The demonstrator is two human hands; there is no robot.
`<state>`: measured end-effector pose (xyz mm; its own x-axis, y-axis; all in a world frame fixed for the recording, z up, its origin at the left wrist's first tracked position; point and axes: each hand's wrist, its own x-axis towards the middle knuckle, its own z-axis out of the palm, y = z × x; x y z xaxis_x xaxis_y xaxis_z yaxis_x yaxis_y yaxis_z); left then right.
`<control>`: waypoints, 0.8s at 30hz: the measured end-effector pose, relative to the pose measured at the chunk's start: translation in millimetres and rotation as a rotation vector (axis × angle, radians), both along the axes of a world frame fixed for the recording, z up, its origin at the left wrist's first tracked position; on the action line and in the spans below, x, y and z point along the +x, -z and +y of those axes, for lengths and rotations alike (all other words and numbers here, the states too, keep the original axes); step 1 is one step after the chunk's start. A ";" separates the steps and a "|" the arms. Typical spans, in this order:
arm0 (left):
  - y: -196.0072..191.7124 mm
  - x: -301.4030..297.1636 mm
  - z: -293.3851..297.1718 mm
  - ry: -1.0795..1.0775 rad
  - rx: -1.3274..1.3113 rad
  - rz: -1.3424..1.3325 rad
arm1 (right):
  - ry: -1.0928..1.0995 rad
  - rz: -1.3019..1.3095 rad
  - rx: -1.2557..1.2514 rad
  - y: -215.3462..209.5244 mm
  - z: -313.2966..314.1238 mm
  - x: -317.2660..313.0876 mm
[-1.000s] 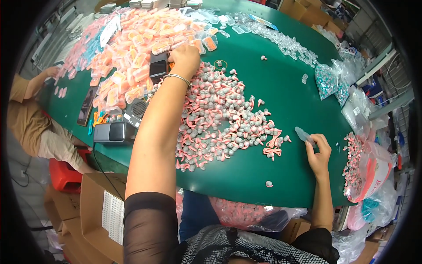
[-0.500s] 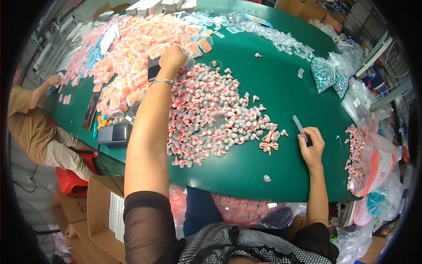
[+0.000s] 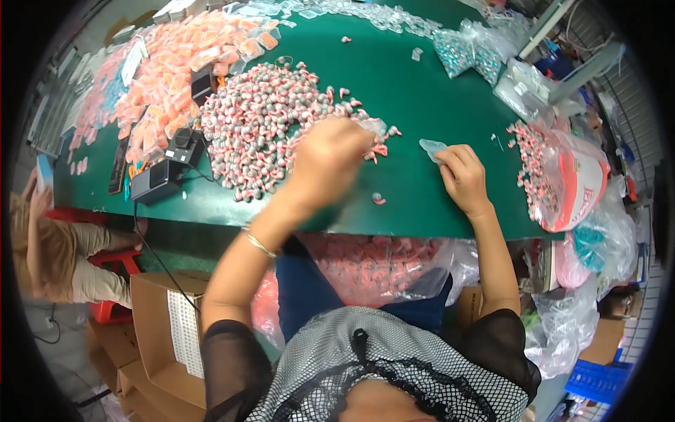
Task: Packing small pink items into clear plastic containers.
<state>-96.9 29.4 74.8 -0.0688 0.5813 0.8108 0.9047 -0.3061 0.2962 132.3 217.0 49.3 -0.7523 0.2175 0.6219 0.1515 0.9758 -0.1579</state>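
My left hand (image 3: 330, 158), slightly blurred, is above the right side of a heap of grey-and-pink earbud-shaped pieces (image 3: 253, 126). Its fingers are closed, and a pale translucent plastic piece (image 3: 375, 127) shows at their tips; its exact kind is unclear. My right hand (image 3: 464, 176) pinches a clear, thin plastic piece with a rounded end (image 3: 430, 146), just over the green table. Between the hands lies a small coil of pink cord (image 3: 380, 150), partly hidden by my left hand. One loose grey-and-pink piece (image 3: 378, 199) sits near the front edge.
Orange-filled clear cases (image 3: 169, 77) are heaped at the left. A black box (image 3: 156, 181) with a cable stands nearby. Clear plastic parts (image 3: 380, 15) line the back. A bag spilling grey-and-pink pieces (image 3: 573, 179) lies at right. Another person (image 3: 49, 246) sits at far left.
My left hand has come back from the orange-filled cases toward my right hand, with a translucent piece at its fingertips. My right hand still holds its plastic piece. The view has shifted.
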 end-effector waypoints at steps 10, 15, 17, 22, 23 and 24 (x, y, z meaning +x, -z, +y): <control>62.3 120.9 15.8 0.041 -0.334 0.089 | 0.064 -0.113 -0.072 26.6 -34.5 60.5; 54.0 94.3 -5.2 -0.104 -0.309 -0.105 | 0.046 -0.043 -0.127 23.3 -41.0 72.7; 64.5 84.6 -8.4 -0.121 -0.375 -0.159 | 0.079 -0.011 -0.141 21.2 -41.3 79.7; 75.6 78.9 -29.5 -0.155 -0.324 -0.266 | 0.172 0.153 -0.264 35.7 -21.8 94.4; 76.0 80.5 -34.0 -0.175 -0.296 -0.217 | 0.207 0.153 -0.255 37.6 -11.5 105.3; 75.9 82.4 -37.7 -0.204 -0.268 -0.169 | 0.295 0.161 -0.199 40.2 1.5 115.2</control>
